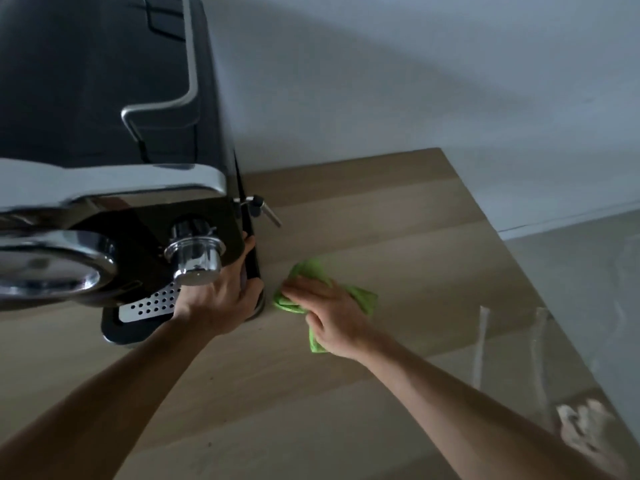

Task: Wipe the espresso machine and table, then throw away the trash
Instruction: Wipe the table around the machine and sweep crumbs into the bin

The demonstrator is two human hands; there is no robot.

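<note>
A black and chrome espresso machine (pixel 104 133) stands on the wooden table (pixel 398 220) at the left. My left hand (pixel 221 296) grips the machine's lower right front corner, beside the drip tray (pixel 149 306). My right hand (pixel 332 313) presses a crumpled green cloth (pixel 311 271) flat on the table just right of the machine's base. A clear plastic bag (pixel 540 341) with crumpled paper trash (pixel 581 427) inside lies at the table's right edge.
The machine's steam wand (pixel 266 211) sticks out to the right above the table. A white wall (pixel 415 81) runs behind the table. The table's right edge drops to a grey floor (pixel 588 271).
</note>
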